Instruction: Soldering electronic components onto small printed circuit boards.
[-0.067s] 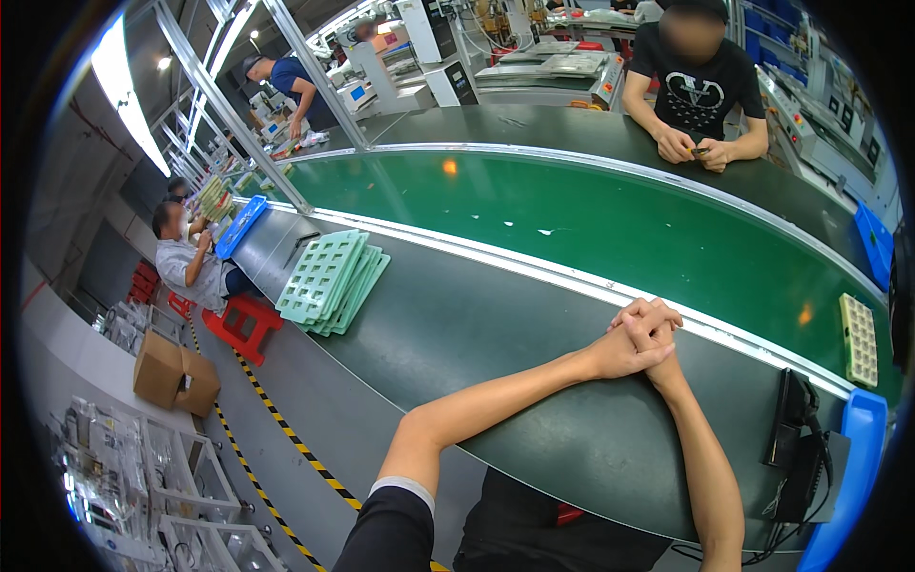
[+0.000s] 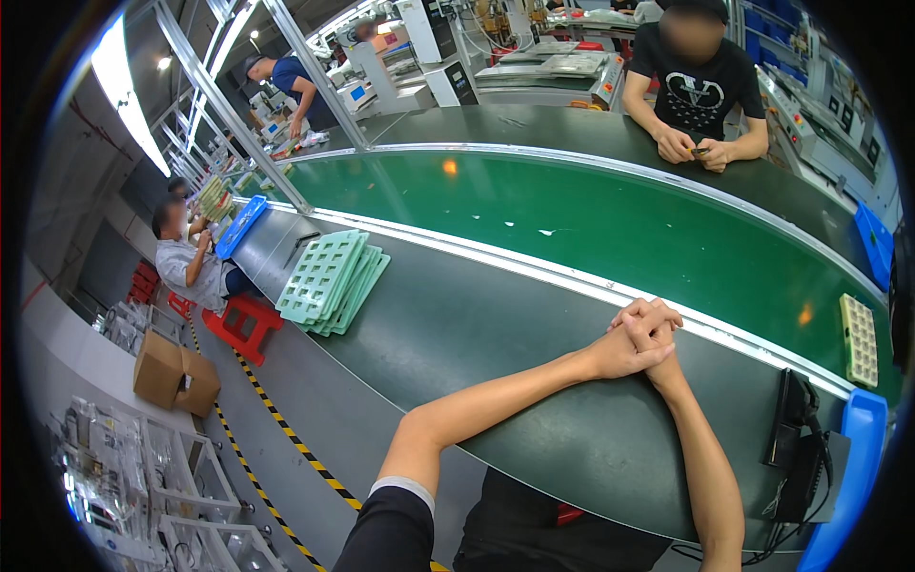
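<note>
My left hand (image 2: 620, 355) and my right hand (image 2: 656, 327) are clasped together, fingers interlaced, over the dark worktop by its metal rail. Each is closed around the other, and no object shows between them; the palms are hidden. Farther left on the same worktop lies a stack of pale green trays (image 2: 324, 276) with square pockets, apart from my hands. To the right of my forearm sits a black device (image 2: 791, 419) with cables.
Beyond the rail runs a green conveyor belt (image 2: 572, 210) bearing a cream pocketed tray (image 2: 860, 338). A blue bin (image 2: 853, 477) stands at the right edge. Across the belt, a person (image 2: 701, 105) holds a small dark item. Another person (image 2: 186, 248) sits at the left.
The pale specks on the green belt have shifted very slightly to the right. My clasped hands have not visibly moved.
</note>
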The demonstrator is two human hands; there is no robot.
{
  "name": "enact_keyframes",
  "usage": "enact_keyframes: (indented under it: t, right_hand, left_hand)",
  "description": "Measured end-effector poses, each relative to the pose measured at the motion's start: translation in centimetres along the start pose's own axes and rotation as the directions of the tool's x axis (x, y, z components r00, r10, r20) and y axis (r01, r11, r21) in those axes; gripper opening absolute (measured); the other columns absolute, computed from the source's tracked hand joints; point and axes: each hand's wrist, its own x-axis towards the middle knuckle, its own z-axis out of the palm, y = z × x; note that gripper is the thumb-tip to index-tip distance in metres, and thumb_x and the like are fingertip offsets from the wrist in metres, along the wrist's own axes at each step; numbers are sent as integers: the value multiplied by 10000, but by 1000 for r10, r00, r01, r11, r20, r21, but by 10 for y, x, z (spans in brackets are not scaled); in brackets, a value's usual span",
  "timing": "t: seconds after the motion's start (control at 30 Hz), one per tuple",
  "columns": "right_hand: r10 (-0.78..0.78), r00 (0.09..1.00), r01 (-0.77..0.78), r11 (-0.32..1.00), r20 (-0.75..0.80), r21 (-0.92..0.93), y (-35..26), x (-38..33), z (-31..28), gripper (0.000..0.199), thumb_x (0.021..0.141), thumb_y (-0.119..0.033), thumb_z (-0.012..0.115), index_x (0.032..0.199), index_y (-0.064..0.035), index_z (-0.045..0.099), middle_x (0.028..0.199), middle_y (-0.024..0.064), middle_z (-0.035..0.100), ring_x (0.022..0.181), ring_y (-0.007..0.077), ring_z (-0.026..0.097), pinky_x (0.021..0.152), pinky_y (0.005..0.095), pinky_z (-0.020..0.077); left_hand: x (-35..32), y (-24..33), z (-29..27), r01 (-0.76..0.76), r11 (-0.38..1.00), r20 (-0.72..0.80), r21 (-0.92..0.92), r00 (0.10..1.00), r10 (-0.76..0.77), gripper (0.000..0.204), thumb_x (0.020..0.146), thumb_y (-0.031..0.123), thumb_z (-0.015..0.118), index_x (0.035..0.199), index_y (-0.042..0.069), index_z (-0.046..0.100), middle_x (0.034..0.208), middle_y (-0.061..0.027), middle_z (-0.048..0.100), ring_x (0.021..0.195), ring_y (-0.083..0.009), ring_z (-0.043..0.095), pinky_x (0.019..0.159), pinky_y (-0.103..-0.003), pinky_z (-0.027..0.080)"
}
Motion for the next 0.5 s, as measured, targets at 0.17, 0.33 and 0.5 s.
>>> enact_keyframes:
  t: [0.17, 0.33, 0.5]
  right_hand:
    - [14, 1000, -14, 1000, 5, 27, -4, 0, 1, 249, 873, -265, 570, 805, -26, 575, 815, 60, 584, 788, 158, 551, 702, 306, 460]
    - [-6, 1000, 6, 1000, 12, 9, 1, 0, -1, 241, 876, -259, 571, 815, -26, 577, 820, 62, 586, 786, 159, 554, 700, 308, 463]
    - [-14, 1000, 13, 1000, 8, 21, 0, 0, 0, 241, 877, -259, 573, 815, -27, 579, 818, 62, 587, 778, 158, 555, 692, 308, 465]
  left_hand:
    - [0, 1, 0, 3, 1000, -1, -7, 1000, -3, 476, 853, 364, 617, 1204, 44, 581, 1070, -147, 626, 1034, -295, 560, 909, -431, 436]
    - [0, 5, -1, -1, 1000, -8, 8, 1000, 1, 464, 859, 359, 614, 1201, 47, 583, 1071, -147, 627, 1031, -294, 561, 906, -427, 440]
    - [2, 9, -4, -16, 999, 32, -28, 999, 16, 370, 861, 252, 586, 1181, 80, 515, 1049, -125, 516, 982, -273, 509, 852, -400, 447]
